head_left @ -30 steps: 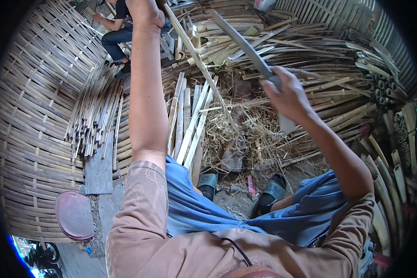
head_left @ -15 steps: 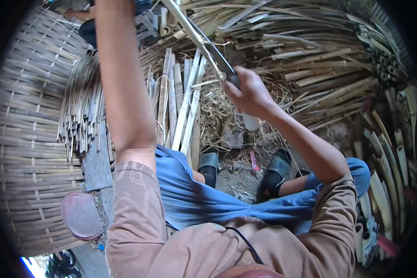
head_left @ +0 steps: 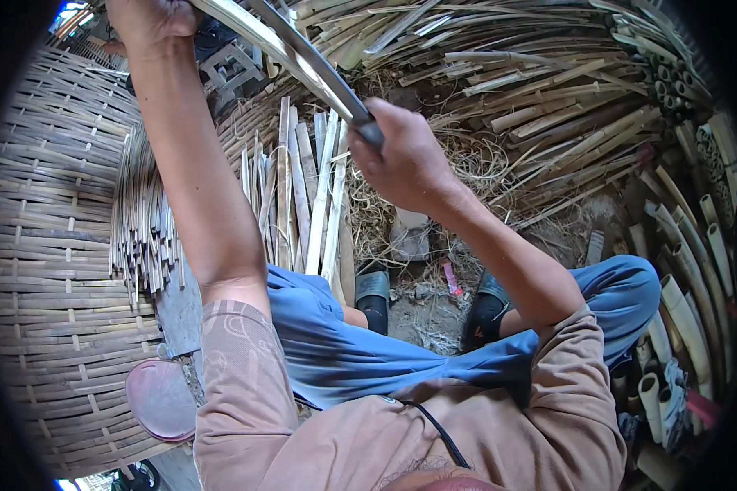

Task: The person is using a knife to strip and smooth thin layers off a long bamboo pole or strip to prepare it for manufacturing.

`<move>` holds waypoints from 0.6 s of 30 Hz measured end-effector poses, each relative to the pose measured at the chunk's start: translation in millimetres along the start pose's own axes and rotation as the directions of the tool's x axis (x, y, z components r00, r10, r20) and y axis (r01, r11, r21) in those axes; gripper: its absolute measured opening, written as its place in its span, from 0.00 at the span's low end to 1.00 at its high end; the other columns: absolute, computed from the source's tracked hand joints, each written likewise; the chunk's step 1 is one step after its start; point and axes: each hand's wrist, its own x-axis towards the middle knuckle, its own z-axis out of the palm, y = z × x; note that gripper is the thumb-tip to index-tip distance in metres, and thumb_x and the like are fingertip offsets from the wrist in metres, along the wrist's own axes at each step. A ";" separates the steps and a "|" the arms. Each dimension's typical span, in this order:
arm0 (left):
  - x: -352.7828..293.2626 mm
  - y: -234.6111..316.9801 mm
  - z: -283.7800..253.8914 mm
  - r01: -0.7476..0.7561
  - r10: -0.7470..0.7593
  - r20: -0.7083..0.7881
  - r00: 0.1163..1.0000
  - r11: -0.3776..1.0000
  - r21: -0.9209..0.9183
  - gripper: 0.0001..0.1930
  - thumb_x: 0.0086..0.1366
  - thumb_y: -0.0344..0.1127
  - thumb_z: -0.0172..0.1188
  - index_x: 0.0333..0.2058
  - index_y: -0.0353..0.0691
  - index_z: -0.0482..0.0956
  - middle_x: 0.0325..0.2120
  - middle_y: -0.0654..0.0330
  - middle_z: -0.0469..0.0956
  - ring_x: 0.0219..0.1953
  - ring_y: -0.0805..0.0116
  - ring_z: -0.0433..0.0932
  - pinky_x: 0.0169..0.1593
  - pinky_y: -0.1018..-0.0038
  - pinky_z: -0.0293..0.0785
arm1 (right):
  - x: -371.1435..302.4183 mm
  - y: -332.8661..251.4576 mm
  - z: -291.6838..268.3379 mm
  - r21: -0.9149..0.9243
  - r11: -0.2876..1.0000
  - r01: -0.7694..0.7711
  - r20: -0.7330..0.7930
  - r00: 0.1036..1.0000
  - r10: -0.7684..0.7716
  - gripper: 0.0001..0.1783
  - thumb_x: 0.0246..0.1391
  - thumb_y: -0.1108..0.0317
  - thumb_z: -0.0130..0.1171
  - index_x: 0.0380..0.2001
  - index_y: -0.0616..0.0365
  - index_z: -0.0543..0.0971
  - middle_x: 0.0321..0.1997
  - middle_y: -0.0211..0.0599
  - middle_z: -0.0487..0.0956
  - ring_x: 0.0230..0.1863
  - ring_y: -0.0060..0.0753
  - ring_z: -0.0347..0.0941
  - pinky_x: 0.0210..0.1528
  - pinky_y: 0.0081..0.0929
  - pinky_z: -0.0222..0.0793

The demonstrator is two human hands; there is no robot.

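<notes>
At the top left, my left hand (head_left: 157,23) is closed at the end of a pale split bamboo strip (head_left: 282,54); its fingers are partly cut off by the upper edge. The strip slants down to the right toward my right hand (head_left: 401,155). My right hand is wrapped round the dark handle of a long knife (head_left: 323,72). The blade runs up and left, close along the strip's far side; whether it touches along its whole length I cannot tell. Thin curled shavings (head_left: 368,209) lie on the ground below my right hand.
Woven bamboo matting (head_left: 57,270) lines the left side, with a bundle of thin strips (head_left: 143,217) beside it. Split bamboo slats (head_left: 307,192) lie in front of me. Bamboo piles (head_left: 540,90) fill the far right, and cut tubes (head_left: 684,327) stand near my right knee.
Both hands have shifted left, and my left hand has come into view. The knife and the strip have moved left with them. My right hand sits slightly lower.
</notes>
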 end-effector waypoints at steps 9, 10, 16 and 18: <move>-8.7 -3.1 22.4 -0.037 0.050 0.171 0.984 0.996 -0.080 0.08 0.69 0.33 0.57 0.31 0.49 0.66 0.17 0.74 0.57 0.14 0.84 0.54 0.18 0.85 0.53 | -20.7 46.1 -3.5 -0.073 0.978 -0.195 0.041 0.979 0.199 0.07 0.56 0.71 0.58 0.32 0.64 0.73 0.23 0.51 0.77 0.25 0.50 0.77 0.31 0.42 0.71; -9.1 -0.2 18.9 -0.038 0.045 0.093 0.995 0.996 -0.077 0.09 0.69 0.33 0.57 0.31 0.49 0.66 0.17 0.74 0.57 0.14 0.85 0.54 0.18 0.85 0.53 | -20.5 28.8 -4.7 -0.063 0.964 -0.257 0.090 0.961 0.262 0.06 0.56 0.72 0.57 0.34 0.63 0.74 0.22 0.43 0.76 0.23 0.40 0.74 0.28 0.38 0.69; -1.1 14.8 13.0 -0.031 0.046 0.203 0.978 0.997 -0.073 0.09 0.71 0.32 0.54 0.30 0.48 0.66 0.19 0.73 0.58 0.14 0.85 0.54 0.17 0.86 0.54 | -6.7 -21.6 3.3 -0.064 0.987 0.145 -0.118 0.981 -0.152 0.06 0.57 0.70 0.56 0.34 0.63 0.73 0.23 0.44 0.76 0.27 0.37 0.76 0.31 0.40 0.70; -12.8 8.3 26.3 -0.006 0.013 0.085 0.996 0.997 -0.077 0.09 0.71 0.32 0.54 0.30 0.48 0.66 0.18 0.73 0.58 0.14 0.85 0.54 0.17 0.85 0.54 | -17.4 37.5 19.7 -0.171 0.953 -0.249 0.003 0.967 0.253 0.06 0.57 0.71 0.55 0.34 0.63 0.73 0.24 0.45 0.76 0.28 0.37 0.76 0.33 0.41 0.71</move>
